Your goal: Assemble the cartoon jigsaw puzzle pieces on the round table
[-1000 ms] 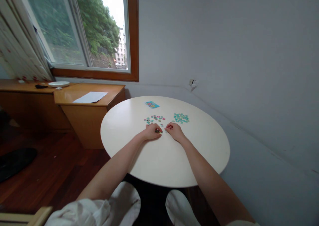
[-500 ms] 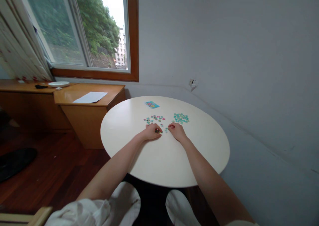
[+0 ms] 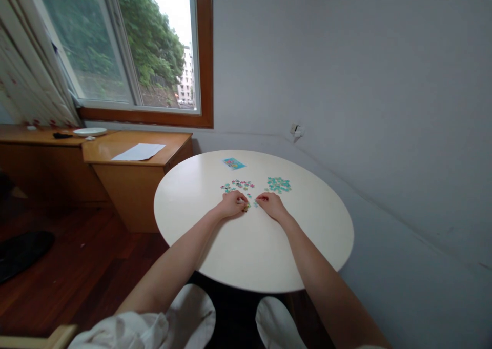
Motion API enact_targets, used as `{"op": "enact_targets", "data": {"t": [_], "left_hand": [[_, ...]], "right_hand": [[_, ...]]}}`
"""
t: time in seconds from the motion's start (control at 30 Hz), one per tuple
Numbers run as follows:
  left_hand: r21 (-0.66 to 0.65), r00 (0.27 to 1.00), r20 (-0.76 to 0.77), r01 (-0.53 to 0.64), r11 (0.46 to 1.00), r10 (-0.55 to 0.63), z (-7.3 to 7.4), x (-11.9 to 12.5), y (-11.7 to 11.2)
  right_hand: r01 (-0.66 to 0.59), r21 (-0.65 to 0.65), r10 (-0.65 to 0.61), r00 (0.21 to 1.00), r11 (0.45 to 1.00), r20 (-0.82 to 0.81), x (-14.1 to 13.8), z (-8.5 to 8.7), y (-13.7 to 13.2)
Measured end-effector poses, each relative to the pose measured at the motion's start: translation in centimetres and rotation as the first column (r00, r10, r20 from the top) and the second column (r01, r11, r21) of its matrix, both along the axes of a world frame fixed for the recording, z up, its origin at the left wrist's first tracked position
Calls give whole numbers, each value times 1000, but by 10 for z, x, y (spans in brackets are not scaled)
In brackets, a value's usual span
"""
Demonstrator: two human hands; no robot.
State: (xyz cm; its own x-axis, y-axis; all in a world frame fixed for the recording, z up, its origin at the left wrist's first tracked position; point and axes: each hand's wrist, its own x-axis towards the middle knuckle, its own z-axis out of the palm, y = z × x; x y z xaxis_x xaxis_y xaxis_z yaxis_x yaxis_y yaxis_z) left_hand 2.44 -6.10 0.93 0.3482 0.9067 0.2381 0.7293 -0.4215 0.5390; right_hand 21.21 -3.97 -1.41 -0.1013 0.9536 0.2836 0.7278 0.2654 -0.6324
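- Seeing L hand curled by small puzzle pcs; can't tell from my end if it grips any.
- R hand, fingers bunched at teal pc; pinch unclear to me.
- Multicolor pcs just beyond L, teal pile beyond R.
- Pic card nr far edge, white tbl.

No words, numbers, brands or signs could be read anywhere in the view. The small rectangular blue card with a multicoloured picture, flat on the round white table, was too small for any lettering to be made out. On the white rectangular sheet of paper, lying on the brown wooden desk, no writing was legible.
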Motion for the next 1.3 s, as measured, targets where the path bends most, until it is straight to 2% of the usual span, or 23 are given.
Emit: {"op": "enact_targets", "data": {"t": [0.1, 0.23, 0.83, 1.3], "left_hand": [[18, 994, 29, -109, 994, 108, -3, -1, 6], [16, 989, 30, -145, 989, 144, -6, -4, 11], [-18, 995, -2, -99, 995, 99, -7, -8, 11], [-71, 998, -27, -61, 996, 59, -12, -7, 12]], "right_hand": [[-42, -25, 42, 999, 999, 2, 0, 1, -2], [-59, -46, 59, 998, 997, 5, 1, 3, -3], [-70, -66, 67, 997, 995, -42, 2, 0, -3], [-42, -38, 43, 999, 998, 12, 3, -2, 0]]}}
